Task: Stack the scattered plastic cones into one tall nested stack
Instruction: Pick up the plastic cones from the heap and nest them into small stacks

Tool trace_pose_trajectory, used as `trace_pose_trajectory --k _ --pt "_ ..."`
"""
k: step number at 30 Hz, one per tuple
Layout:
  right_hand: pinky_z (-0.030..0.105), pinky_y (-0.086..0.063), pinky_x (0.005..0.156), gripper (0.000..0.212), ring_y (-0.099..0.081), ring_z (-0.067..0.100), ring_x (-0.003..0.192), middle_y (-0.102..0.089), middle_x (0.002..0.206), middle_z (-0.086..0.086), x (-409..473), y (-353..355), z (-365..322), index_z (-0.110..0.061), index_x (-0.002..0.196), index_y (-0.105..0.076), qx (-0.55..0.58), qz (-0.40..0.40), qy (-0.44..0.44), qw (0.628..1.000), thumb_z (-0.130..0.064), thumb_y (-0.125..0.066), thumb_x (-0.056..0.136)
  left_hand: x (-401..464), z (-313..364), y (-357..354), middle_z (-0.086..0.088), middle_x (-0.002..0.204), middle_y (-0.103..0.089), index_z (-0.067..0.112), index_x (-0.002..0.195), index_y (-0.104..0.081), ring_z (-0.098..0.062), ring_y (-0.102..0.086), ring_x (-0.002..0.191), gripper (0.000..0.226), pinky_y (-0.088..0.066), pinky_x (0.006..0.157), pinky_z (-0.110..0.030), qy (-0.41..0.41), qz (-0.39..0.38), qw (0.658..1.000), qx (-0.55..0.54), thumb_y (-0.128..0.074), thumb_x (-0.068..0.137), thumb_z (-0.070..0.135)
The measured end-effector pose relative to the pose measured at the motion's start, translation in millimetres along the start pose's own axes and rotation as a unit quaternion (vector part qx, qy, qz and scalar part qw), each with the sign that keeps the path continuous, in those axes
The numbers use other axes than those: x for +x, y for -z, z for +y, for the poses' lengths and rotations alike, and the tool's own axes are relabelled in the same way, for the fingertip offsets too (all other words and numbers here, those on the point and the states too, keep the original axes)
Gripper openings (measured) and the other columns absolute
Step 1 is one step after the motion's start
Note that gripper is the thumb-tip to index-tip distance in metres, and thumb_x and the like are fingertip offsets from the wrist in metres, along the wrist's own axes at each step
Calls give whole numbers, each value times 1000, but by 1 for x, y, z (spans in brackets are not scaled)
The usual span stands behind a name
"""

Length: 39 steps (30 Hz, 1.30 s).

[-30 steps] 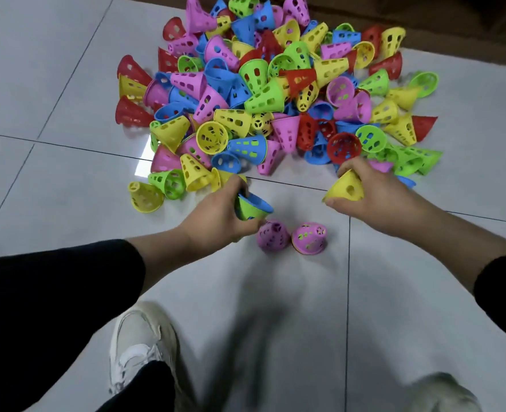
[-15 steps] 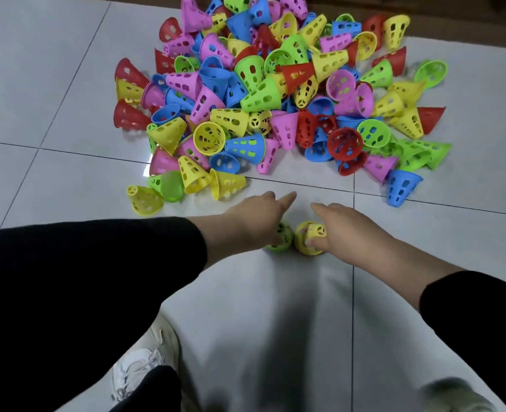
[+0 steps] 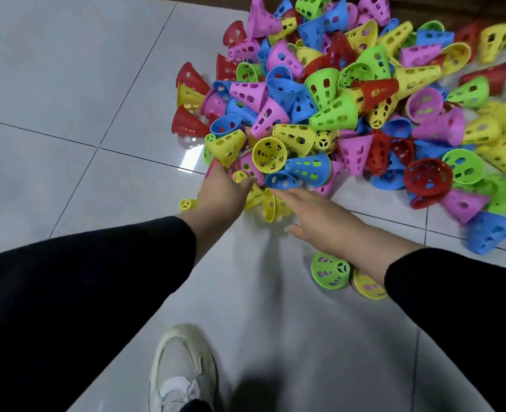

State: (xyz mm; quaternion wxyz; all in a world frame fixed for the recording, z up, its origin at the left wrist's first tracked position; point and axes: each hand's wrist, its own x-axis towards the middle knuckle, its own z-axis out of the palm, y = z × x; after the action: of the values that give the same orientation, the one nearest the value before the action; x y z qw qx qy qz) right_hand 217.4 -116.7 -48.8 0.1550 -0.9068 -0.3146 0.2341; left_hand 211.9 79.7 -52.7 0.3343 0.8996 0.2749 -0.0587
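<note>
While the right forearm is hiding part of the yellow stack (image 3: 364, 285) and the green stack (image 3: 330, 270) is standing beside it tip-up, below the pile (image 3: 350, 99), the right hand (image 3: 314, 215) is reaching flat, fingers apart, and the left hand (image 3: 220, 193) is digging into the pile's edge, grip impossible to tell.

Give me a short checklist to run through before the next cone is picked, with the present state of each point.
1. Left hand at the pile edge: ok.
2. Left hand closed on a cone: cannot tell.
3. Right hand free and open: ok.
4. Yellow cone under the right fingers reachable: ok.
5. Green stack and yellow stack upright on the floor: ok.
6. One single stack: not ok, two.
</note>
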Motion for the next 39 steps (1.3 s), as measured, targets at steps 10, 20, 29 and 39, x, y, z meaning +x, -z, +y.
trace_pose_trajectory --k 10,20,29,39 --pt "46 -46 94 49 -49 34 116 -47 126 7 30 -19 22 -19 124 -51 -109 -16 8 994 -23 -74 82 22 4 -29 -9 107 -67 15 125 -46 -33 -64 98 59 -45 68 -35 -7 -106 984 143 -70 84 49" --pt "38 -47 74 49 -57 28 90 -43 118 2 -7 11 40 -21 124 -47 -1 16 -56 998 -26 -70 81 -11 -5 -46 -8 109 -63 18 144 -36 -31 -68 91 78 -60 77 -43 97 -176 979 23 -77 81 35" --pt "29 -39 83 79 -54 27 120 -54 137 4 -115 79 53 -37 147 -30 11 30 -163 986 -35 -71 80 -58 26 -16 -4 114 -63 23 137 -51 -13 -66 80 63 -55 61 -30 38 -141 973 -179 -79 81 35" --pt "34 -42 73 45 -60 30 96 -55 104 6 -177 35 30 -20 118 -49 -127 -65 -176 974 -45 -62 82 -166 59 -28 2 122 -48 23 138 -51 -15 -54 111 62 -47 98 -33 -285 -171 938 -103 -79 82 23"
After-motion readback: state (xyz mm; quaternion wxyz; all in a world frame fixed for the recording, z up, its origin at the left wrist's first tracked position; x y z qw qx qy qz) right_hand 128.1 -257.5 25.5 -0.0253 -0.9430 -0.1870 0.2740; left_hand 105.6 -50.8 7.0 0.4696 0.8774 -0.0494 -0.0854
